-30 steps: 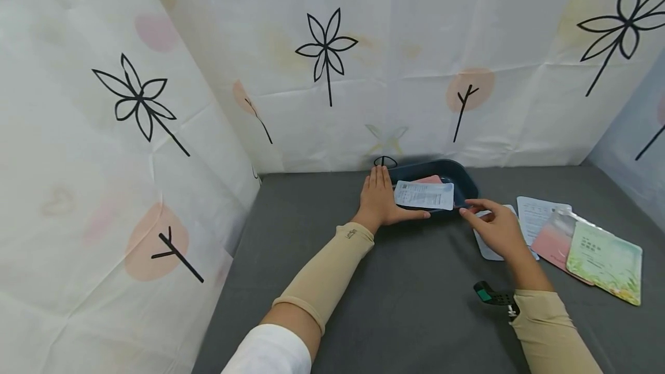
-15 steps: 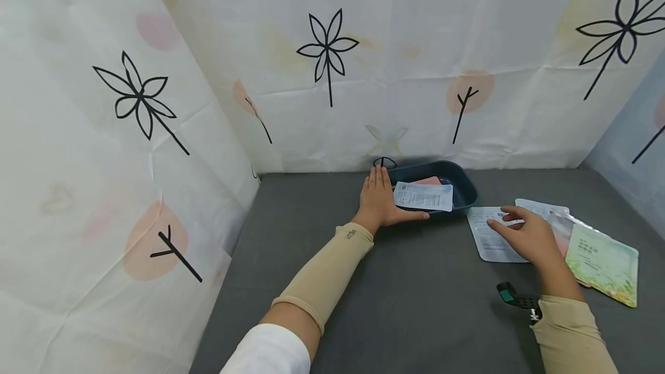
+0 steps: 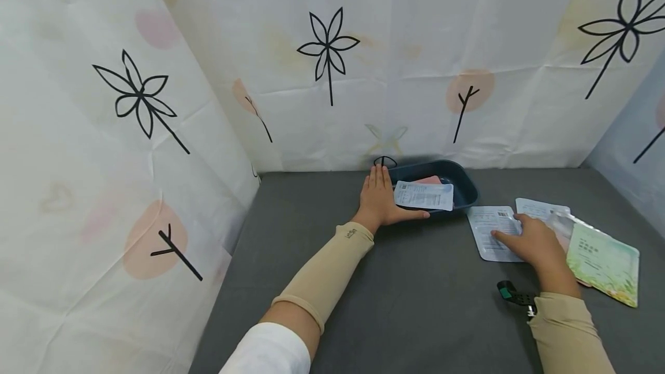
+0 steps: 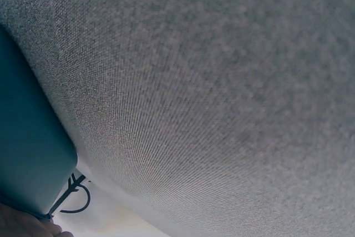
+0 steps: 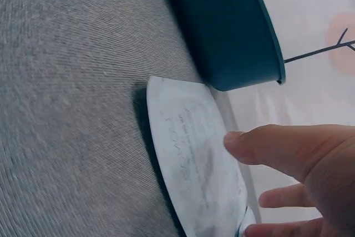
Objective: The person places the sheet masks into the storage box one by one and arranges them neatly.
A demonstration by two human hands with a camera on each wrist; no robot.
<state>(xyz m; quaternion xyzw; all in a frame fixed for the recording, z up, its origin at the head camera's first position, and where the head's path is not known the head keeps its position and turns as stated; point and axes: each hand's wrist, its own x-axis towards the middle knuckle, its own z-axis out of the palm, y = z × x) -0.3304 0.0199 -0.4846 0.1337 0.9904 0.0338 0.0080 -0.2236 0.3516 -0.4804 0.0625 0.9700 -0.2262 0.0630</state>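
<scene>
My left hand point(image 3: 378, 198) rests against the left end of a dark blue tray point(image 3: 464, 184), fingers straight, thumb stretched along its front wall. In the left wrist view a bit of that hand point(image 4: 33, 226) shows at the tray's point(image 4: 33, 137) lower edge. Inside the tray lie a white printed sachet point(image 3: 423, 195) and a pink one point(image 3: 430, 180) beneath it. Over a flat white printed sachet point(image 3: 490, 235) right of the tray hovers my right hand point(image 3: 537, 242). The right wrist view has its thumb point(image 5: 249, 145) over the sachet point(image 5: 188, 148), fingers spread apart from it.
Further right, another white printed sachet point(image 3: 540, 208), a clear-topped pink one point(image 3: 563, 227) and a green floral one point(image 3: 602, 264) overlap on the grey table point(image 3: 415, 305). A patterned cloth backdrop point(image 3: 405, 45) rises directly behind the tray.
My right hand has drawn back from the tray's front right corner, moving right, then lowered its fingers toward the white sachet. My left hand keeps its place on the tray.
</scene>
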